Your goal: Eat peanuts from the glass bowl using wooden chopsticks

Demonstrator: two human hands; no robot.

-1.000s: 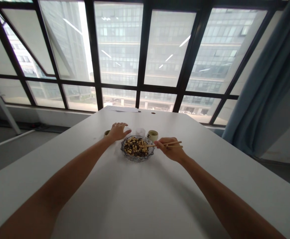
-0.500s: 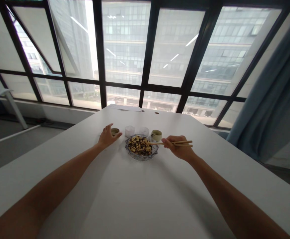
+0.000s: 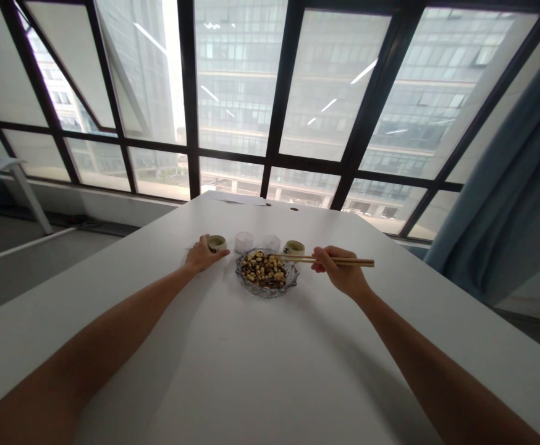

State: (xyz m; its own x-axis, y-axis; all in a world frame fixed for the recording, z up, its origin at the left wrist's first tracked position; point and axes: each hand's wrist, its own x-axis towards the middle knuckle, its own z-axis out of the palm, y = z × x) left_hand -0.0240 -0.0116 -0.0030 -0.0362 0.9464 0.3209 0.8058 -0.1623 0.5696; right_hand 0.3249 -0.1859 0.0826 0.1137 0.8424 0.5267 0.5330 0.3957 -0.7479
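My left hand (image 3: pixel 199 255) is curled around the left side of a small green cup (image 3: pixel 217 241) with dark markings, its thumb across the lower front. In my right hand (image 3: pixel 337 267) is a pair of wooden chopsticks (image 3: pixel 358 262), held level and pointing left. Their tips reach the far right of a mix of pale nuts and dark seeds (image 3: pixel 263 271). A clear scalloped glass bowl (image 3: pixel 292 283) contains the mix. Whether the tips pinch a piece is too small to tell. A second green cup (image 3: pixel 294 247) stands behind the chopsticks.
Two translucent small cups (image 3: pixel 244 241) stand behind the bowl, between the green cups. All rest on a white table (image 3: pixel 233 358). Papers (image 3: pixel 237 198) and round dark spots lie at its far end. Beyond are windows, with a blue curtain (image 3: pixel 497 204) at right.
My left hand has closed in around the left green cup. My right hand has shifted slightly right with the chopsticks, which now lie closer together. The view has shifted a little.
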